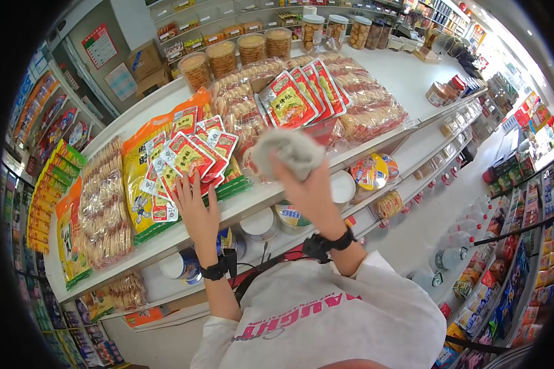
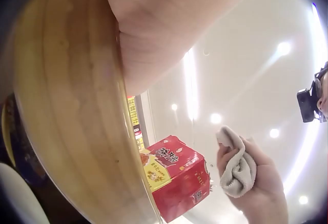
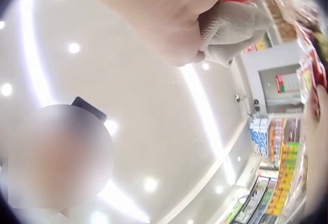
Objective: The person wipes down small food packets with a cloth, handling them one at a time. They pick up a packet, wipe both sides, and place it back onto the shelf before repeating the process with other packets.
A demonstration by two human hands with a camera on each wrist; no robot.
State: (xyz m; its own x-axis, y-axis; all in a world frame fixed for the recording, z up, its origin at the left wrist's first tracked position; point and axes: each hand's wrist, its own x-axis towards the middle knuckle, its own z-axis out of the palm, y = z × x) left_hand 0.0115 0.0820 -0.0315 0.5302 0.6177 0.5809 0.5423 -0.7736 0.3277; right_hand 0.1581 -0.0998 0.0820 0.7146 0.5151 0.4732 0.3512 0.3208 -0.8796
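Near frame centre, the right hand [image 1: 311, 195] grasps the cloth [image 1: 289, 150], likely light and limp, best bunched in the palm. Left of centre, the left hand [image 1: 198, 212], fingers extended, touches the packets [image 1: 188, 155], probably slippery, best pinched by an edge.

Illumination bright throughout. Ceiling lights [image 2: 190, 88] flare white in both wrist views. Head view: upper right overexposed, cloth [image 1: 289, 149] smeared by motion blur, counter [image 1: 406, 83] bowed by lens distortion, corners black.
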